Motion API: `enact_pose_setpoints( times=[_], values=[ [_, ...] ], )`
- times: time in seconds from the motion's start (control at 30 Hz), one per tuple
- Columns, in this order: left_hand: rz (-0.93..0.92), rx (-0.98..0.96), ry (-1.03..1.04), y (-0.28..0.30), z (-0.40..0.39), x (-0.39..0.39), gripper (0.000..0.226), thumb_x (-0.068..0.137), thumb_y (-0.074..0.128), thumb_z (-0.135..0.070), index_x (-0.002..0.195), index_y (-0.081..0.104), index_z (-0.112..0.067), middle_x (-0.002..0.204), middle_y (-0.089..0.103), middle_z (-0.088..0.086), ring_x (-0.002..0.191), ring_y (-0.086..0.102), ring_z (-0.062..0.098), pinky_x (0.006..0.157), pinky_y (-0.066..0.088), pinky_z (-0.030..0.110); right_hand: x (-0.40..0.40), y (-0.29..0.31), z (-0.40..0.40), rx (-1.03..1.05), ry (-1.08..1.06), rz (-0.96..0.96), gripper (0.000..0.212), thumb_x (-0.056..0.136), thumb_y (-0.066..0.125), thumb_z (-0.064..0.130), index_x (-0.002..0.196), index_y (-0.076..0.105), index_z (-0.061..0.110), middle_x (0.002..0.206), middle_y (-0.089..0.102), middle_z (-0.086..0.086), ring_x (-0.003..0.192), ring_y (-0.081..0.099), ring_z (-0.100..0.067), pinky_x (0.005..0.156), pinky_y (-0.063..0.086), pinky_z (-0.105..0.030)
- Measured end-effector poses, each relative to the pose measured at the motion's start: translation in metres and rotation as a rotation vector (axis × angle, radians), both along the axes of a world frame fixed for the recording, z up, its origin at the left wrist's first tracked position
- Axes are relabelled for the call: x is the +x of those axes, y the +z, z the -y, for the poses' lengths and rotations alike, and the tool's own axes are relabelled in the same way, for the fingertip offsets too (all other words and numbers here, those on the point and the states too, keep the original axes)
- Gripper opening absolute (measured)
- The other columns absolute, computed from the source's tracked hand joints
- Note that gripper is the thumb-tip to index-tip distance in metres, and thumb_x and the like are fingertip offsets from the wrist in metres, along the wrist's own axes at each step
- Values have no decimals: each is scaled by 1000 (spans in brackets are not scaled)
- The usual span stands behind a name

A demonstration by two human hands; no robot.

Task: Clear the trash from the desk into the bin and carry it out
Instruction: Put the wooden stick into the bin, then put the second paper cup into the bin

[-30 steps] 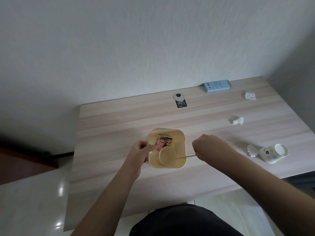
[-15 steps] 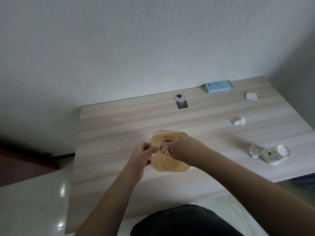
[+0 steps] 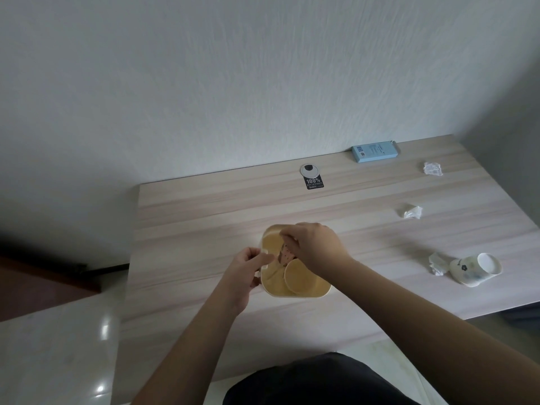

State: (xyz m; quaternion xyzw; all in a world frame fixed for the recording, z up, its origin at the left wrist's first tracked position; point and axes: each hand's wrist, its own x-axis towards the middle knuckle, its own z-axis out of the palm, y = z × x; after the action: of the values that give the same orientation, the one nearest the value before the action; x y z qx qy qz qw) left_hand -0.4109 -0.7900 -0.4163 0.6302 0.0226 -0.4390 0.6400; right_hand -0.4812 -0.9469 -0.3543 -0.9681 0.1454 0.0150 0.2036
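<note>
A small pale-yellow bin (image 3: pixel 295 287) stands on the wooden desk (image 3: pixel 204 206), near its front edge and toward its left half. It looks to be thin plastic, so it is judged light and fairly stiff, best taken by the rim or wall with one hand; tipped, it would probably spill. Its left rim is pinched by the left hand (image 3: pixel 244 273), thumb over the edge. The right hand (image 3: pixel 315 244) is held over the bin's mouth with fingertips drawn together; whether anything is held between them cannot be told. Inside the bin one round yellowish cup (image 3: pixel 298 277) and one patterned wrapper (image 3: pixel 285 255) can be seen. Right of the bin, three crumpled white paper scraps are counted: one (image 3: pixel 410 211) a little beyond it, one (image 3: pixel 432 168) farther back, and one (image 3: pixel 436 263) touching a single tipped floral paper cup (image 3: pixel 473 270) well to the bin's right. These are judged soft, weightless and easily pinched; the cup is crushable and best held around its wall. Behind the bin, by the wall, lie one blue box (image 3: pixel 374 151), one round grommet cover (image 3: pixel 309 170) and one black label (image 3: pixel 314 182).
</note>
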Motion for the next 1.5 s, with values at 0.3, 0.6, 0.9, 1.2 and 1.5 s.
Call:
enact_pose_setpoints(
  times=[0.3, 0.6, 0.9, 1.2, 1.5],
  values=[
    [-9, -15, -21, -1, -4, 4, 26, 71, 75, -19, 90, 57, -11, 80, 58, 5, 64, 54, 18, 56, 43, 29, -11, 2, 10, 122, -112, 112, 19, 94, 54, 26, 101, 71, 21, 92, 73, 4, 82, 66, -19, 71, 52, -36],
    [-17, 1, -95, -6, 0, 8, 20, 78, 72, -16, 92, 58, -11, 77, 61, 4, 62, 55, 17, 58, 44, 30, -46, 9, 29, 112, -216, 204, 16, 93, 58, 23, 101, 70, 17, 94, 69, 2, 82, 64, -13, 71, 50, -27],
    [-48, 11, -236, -20, 38, -7, 18, 79, 71, -14, 90, 57, -12, 72, 63, 2, 60, 58, 15, 57, 47, 30, -116, -9, 37, -230, -454, 124, 30, 88, 65, 23, 115, 67, 11, 121, 66, -7, 112, 60, -31, 91, 46, -43],
    [-16, 40, -376, -10, 83, -48, 19, 80, 69, -16, 91, 54, -13, 83, 57, 8, 70, 52, 22, 65, 41, 36, -190, -11, 54, -293, -625, 7, 39, 91, 57, 32, 127, 60, 15, 138, 54, -7, 127, 48, -29, 106, 36, -41],
    [37, 40, -446, 9, 142, -112, 36, 60, 75, -26, 88, 58, -12, 78, 63, 7, 69, 57, 23, 65, 43, 36, -270, -8, 97, -264, -720, 41, 39, 89, 61, 31, 125, 61, 15, 136, 56, -8, 125, 51, -29, 103, 39, -43]
  ],
)
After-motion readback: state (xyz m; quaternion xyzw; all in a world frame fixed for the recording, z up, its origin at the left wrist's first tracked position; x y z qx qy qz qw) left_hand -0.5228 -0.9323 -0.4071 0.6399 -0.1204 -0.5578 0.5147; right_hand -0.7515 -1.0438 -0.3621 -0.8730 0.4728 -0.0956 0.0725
